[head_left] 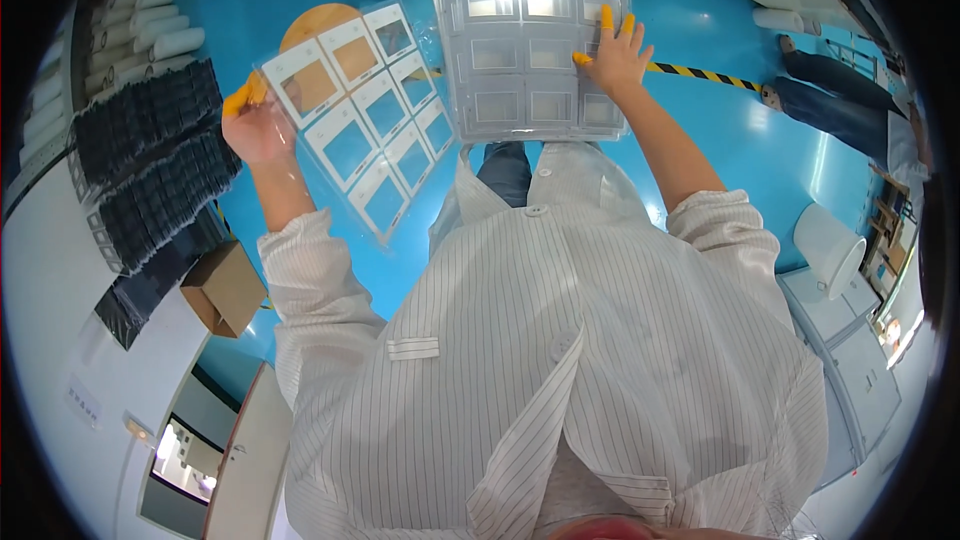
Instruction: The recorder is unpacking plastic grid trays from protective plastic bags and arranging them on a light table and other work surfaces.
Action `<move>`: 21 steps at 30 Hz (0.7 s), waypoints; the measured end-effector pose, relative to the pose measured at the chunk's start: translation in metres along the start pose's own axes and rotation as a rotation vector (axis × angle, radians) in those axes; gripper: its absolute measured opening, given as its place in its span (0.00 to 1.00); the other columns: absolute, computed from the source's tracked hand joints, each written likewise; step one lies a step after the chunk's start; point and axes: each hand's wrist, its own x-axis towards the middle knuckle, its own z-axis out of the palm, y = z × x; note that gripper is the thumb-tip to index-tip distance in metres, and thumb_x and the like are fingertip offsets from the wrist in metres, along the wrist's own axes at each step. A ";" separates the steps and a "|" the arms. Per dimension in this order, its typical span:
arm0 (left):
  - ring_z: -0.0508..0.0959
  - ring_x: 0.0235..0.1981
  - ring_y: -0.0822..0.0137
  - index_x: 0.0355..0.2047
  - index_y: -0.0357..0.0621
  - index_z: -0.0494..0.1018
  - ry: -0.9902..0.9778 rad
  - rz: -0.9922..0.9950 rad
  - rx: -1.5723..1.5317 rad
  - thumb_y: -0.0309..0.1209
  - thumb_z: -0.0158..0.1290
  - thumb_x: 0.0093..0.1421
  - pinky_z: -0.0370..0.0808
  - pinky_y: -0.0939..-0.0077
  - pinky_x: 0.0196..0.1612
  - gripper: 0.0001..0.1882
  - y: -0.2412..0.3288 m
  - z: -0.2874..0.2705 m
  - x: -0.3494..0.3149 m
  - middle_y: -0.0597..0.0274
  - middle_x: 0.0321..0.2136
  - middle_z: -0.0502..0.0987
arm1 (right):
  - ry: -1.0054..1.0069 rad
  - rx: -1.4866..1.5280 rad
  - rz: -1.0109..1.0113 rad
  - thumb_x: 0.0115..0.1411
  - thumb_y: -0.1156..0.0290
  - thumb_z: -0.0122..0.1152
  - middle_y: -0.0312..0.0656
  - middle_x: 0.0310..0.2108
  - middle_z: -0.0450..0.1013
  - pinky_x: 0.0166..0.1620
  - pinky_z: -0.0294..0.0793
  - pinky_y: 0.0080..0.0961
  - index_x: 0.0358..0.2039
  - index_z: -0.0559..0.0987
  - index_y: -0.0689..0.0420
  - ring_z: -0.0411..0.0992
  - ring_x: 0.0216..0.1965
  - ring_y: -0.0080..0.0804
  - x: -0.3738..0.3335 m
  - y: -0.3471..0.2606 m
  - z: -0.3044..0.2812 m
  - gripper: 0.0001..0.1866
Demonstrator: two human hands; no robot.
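My left hand [260, 125], with yellow covers on its fingertips, grips the left edge of a clear plastic tray [347, 98]. White rectangular frames with open-looking windows sit in rows in this tray, which is tilted in the air. To its right is a stack of clear moulded trays [523, 85] with rectangular compartments, close in front of my body. My right hand [617, 65] lies spread over the stack's right side, its fingertips also in yellow covers. Glare hides part of the stack's far edge.
A round wooden top [312, 22] shows behind the held tray. Along the left stand dark stacked bundles [150, 130], white rolls [160, 15] and a cardboard box [224, 288]. Another person's legs [830, 110] are at right, near a white bin [830, 250]. Striped tape [705, 77] crosses the blue floor.
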 end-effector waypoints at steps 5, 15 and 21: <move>0.70 0.31 0.59 0.20 0.39 0.61 0.133 0.043 0.175 0.24 0.43 0.50 0.68 0.59 0.41 0.04 -0.010 0.020 -0.013 0.55 0.24 0.68 | 0.062 0.005 -0.308 0.48 0.54 0.61 0.54 0.58 0.49 0.57 0.47 0.51 0.61 0.49 0.46 0.43 0.61 0.51 -0.026 -0.026 0.005 0.44; 0.68 0.46 0.48 0.35 0.27 0.62 0.189 0.151 0.276 0.24 0.34 0.58 0.57 0.40 0.56 0.11 0.015 0.007 -0.020 0.40 0.43 0.67 | 0.041 0.420 -0.786 0.50 0.68 0.57 0.56 0.53 0.56 0.56 0.55 0.39 0.53 0.61 0.60 0.51 0.56 0.53 -0.116 -0.071 0.021 0.30; 0.72 0.40 0.54 0.36 0.28 0.62 0.411 0.213 0.619 0.24 0.34 0.60 0.71 0.49 0.47 0.10 0.036 -0.022 0.013 0.45 0.40 0.69 | -0.072 0.729 -0.739 0.53 0.72 0.52 0.59 0.50 0.58 0.52 0.61 0.37 0.49 0.61 0.64 0.58 0.51 0.54 -0.128 -0.112 0.005 0.23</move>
